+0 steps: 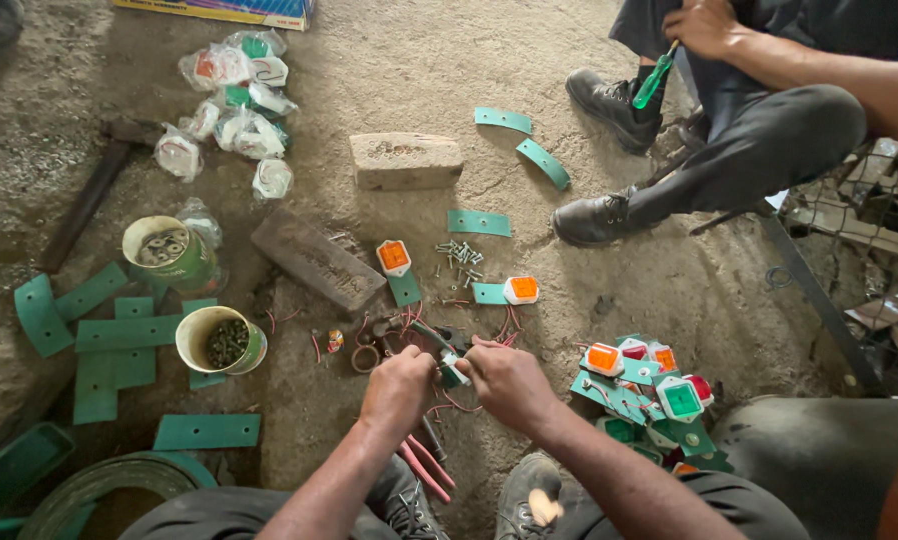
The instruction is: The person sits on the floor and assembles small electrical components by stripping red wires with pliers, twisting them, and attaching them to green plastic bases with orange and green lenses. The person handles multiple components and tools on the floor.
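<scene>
My left hand (399,388) and my right hand (509,382) meet low in the middle of the head view, both closed on a small green and white lamp part (454,370) with thin red wires trailing from it. Pink-handled pliers (424,468) lie on the ground just below my left hand. A heap of finished marker lamps with orange, red and green lenses on green plates (641,395) sits to the right of my right hand.
Two tins of screws and washers (221,340) (167,250) stand at left among green metal strips (119,335). Bagged lamps (234,105), two bricks (406,160) and loose screws (459,255) lie beyond. Another person sits at top right holding a green screwdriver (655,78).
</scene>
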